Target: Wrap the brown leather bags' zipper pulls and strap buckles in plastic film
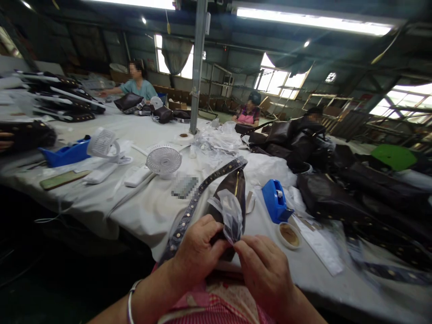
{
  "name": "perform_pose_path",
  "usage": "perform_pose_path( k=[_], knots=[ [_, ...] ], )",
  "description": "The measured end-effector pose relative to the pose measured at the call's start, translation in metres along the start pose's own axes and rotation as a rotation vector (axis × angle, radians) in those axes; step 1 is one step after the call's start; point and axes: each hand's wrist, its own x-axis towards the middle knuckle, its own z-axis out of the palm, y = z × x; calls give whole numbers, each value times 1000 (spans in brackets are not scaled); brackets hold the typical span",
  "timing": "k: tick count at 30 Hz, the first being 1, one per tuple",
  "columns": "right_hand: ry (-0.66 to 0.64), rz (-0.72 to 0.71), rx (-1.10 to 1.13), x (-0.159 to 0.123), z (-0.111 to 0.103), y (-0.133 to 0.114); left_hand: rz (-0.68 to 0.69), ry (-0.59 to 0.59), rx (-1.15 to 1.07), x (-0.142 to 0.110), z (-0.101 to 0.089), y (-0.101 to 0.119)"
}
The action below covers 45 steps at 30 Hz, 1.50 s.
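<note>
A dark brown leather handbag point(240, 188) with a gold zipper lies at the table's front edge, right before my body. Over its near end sits a crumpled sheet of clear plastic wrap point(232, 212). My left hand point(200, 242) has thumb and fingers closed at the plastic's lower left, against the bag. From the right, my right hand point(265, 261) pinches the lower end of the same plastic. The bag's studded strap point(189, 215), covered in clear film, curves along its left side. The bag's underside is hidden.
Right of the bag stand a blue tape dispenser point(276, 202) and a tape roll point(289, 236). More dark bags point(334, 198) are heaped at the right. On the left are white fans point(164, 159) and another blue dispenser point(65, 153). A post point(198, 67) rises behind; co-workers sit beyond.
</note>
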Motion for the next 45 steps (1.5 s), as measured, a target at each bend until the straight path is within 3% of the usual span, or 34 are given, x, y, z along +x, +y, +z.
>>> perform_pose_path(
  k=[7, 13, 18, 19, 22, 25, 27, 30, 33, 38, 40, 43, 45],
  knots=[
    [138, 255, 216, -18, 22, 8, -15, 13, -2, -6, 9, -4],
    [197, 632, 585, -19, 30, -5, 6, 82, -88, -5, 13, -5],
    [34, 452, 821, -16, 16, -2, 34, 3, -62, -5, 4, -7],
    [61, 524, 865, -13, 14, 3, 58, -26, -64, -5, 2, -8],
    [124, 920, 1032, 0, 12, 20, 160, -103, -84, -7, 2, -9],
    [-113, 1115, 1223, 15, 15, 28, 235, -164, -88, -6, 1, -8],
    [-168, 1141, 1291, 21, 17, 27, 255, -202, -115, -5, -3, -6],
    [-22, 1121, 1267, 23, 19, 18, 201, -211, -180, -1, -15, -4],
    [99, 970, 1072, 21, 19, 8, 112, -162, -215, 3, -21, -2],
    [157, 724, 864, 14, 19, -1, 98, -141, -263, 4, -8, 3],
    [138, 738, 863, 11, 19, -1, 154, -189, -236, 2, -5, 2],
    [94, 893, 918, 8, 19, 5, 225, -250, -113, -3, -11, -12],
    [26, 1024, 955, 7, 19, 11, 89, -231, 38, -8, -19, -33]
  ],
)
